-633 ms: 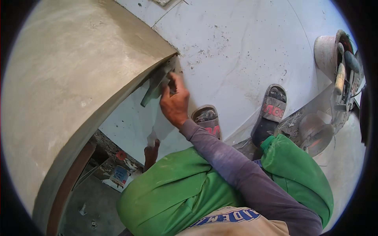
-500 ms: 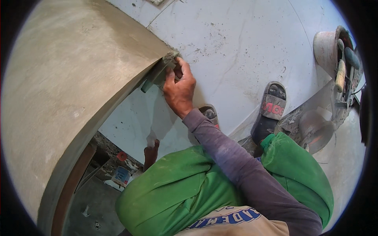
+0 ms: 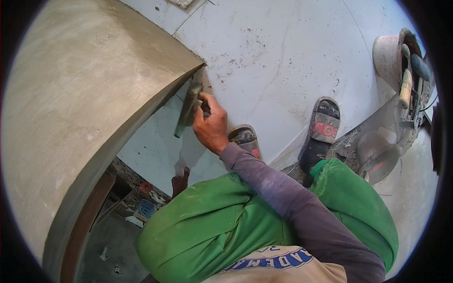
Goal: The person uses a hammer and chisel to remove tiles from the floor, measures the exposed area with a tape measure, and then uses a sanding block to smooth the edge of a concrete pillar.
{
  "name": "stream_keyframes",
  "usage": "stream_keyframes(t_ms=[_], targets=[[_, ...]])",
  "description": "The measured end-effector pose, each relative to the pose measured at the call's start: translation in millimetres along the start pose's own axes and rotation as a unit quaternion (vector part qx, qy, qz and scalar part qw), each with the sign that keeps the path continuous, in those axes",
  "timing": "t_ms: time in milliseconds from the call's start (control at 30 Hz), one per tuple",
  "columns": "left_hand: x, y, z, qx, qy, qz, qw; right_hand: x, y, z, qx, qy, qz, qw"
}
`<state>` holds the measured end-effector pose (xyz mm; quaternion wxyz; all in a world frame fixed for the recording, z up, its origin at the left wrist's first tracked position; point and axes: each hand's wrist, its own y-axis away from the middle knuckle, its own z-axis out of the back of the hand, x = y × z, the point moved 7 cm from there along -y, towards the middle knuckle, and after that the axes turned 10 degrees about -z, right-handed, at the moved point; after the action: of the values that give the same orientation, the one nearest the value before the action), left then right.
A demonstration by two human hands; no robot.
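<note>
My right hand (image 3: 211, 123) grips a small flat plastering trowel (image 3: 187, 109) with its thumb and fingers. The blade is seen nearly edge-on, with grey mortar on its upper end. The tool is just right of the curved edge of a smooth plastered surface (image 3: 104, 80), over pale floor tiles (image 3: 273, 61), with a gap between blade and plaster. Beyond my left knee, what looks like my left hand (image 3: 180, 182) shows in part near the tile. The knee hides most of it, so its fingers cannot be made out.
My slippers (image 3: 325, 120) are on the tiles and their broken edge. At the right stands a bucket (image 3: 388, 54) with wooden-handled tools (image 3: 406, 89), near a round bowl-like pan (image 3: 377, 155). Rubble and a blue packet (image 3: 145, 209) are below the plastered edge. Mortar crumbs dot the tiles.
My right hand has drawn the trowel away from the corner of the plastered edge, down toward me. Mortar that sat at that corner with the blade no longer shows there.
</note>
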<state>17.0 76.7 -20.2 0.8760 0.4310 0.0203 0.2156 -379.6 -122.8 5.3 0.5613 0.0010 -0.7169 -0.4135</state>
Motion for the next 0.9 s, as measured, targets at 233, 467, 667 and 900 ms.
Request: stream_keyframes(t_ms=[233,467,667,900], targets=[[-32,11,12,0.115,0.34,0.031,0.933,22,-42,45,0.153,-0.03,-0.084,0.984],[-343,67,128,-0.018,0.387,-0.396,0.833,49,-88,102,0.393,0.044,-0.156,0.905],[-447,73,154,-0.09,0.452,-0.482,0.745,36,-86,120,0.364,0.077,-0.156,0.915],[-411,50,127,-0.12,0.519,-0.402,0.745,32,-78,118,0.273,0.0,-0.155,0.95]])
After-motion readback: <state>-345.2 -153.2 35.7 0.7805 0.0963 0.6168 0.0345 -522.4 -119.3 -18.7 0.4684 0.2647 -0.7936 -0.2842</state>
